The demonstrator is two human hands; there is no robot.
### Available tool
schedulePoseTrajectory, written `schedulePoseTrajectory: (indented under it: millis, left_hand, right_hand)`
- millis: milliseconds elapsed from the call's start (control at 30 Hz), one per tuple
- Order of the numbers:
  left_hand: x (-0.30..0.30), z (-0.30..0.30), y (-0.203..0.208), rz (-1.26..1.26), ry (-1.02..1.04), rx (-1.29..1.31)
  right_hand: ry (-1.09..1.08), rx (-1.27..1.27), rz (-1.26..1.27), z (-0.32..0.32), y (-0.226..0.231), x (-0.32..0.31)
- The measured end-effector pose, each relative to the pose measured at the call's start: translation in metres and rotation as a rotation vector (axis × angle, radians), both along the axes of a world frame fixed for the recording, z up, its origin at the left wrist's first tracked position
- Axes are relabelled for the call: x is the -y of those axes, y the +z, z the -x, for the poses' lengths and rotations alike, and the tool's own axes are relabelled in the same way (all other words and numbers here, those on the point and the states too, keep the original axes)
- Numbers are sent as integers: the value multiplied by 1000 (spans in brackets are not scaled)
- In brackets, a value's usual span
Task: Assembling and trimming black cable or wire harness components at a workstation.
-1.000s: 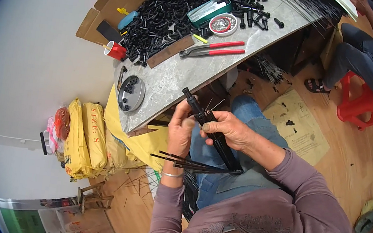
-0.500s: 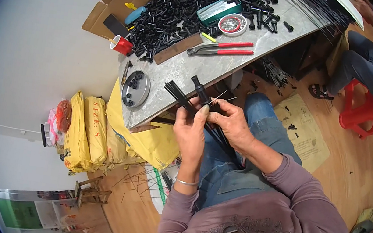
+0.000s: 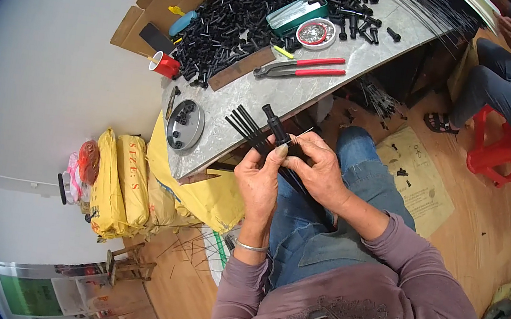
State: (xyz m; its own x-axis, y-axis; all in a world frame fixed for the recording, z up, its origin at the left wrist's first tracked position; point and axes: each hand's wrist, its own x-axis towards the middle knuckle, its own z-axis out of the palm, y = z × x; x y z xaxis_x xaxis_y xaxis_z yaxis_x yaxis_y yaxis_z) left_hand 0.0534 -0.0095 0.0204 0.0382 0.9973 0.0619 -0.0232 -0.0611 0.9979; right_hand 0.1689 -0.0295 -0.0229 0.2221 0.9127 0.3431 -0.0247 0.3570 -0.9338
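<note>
Above my lap, my left hand (image 3: 257, 182) is closed round a bundle of thin black rods (image 3: 246, 127), whose upper ends fan out past the fingers. A stepped black tubular fitting (image 3: 273, 118) stands up tilted beside the rods, its lower end at my left thumb and fingertips. My right hand (image 3: 323, 173) meets it there, thumb and forefinger pinched on a thin pale wire (image 3: 305, 132) whose end sticks out up and to the right. The lower rods run down behind my right hand over the jeans. Fingers partly hide where wire and fitting meet.
On the grey table (image 3: 227, 105) lie a heap of black fittings (image 3: 247, 23), red-handled pincers (image 3: 306, 69), a round metal dish (image 3: 185, 126), a white tub (image 3: 316, 33) and a red cup (image 3: 165, 64). Yellow sacks (image 3: 135, 179) stand left. A person sits at right on a red stool (image 3: 504, 157).
The rod tops have spread further apart. My right fingers have shifted slightly at the fitting's lower end, and less wire sticks out. Both hands stay together.
</note>
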Motion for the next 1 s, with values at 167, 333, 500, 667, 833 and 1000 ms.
schedulePoseTrajectory:
  millis: [167, 333, 500, 667, 833, 1000]
  left_hand:
    - [5, -4, -1, -47, 45, -22]
    - [8, -4, 3, -74, 73, -32]
    - [14, -1, 3, -64, 52, -9]
    - [18, 0, 2, -70, 43, 23]
    - [21, 0, 1, -106, 46, -31]
    - [17, 1, 8, -74, -4, -49]
  right_hand:
    - [-179, 186, 25, -5, 11, 5]
    - [-33, 393, 151, -20, 12, 4]
    - [392, 8, 391, -36, 10, -13]
    - [580, -123, 481, -44, 12, -19]
    - [682, -200, 556, -44, 6, -26]
    - [549, -151, 522, -33, 3, -18]
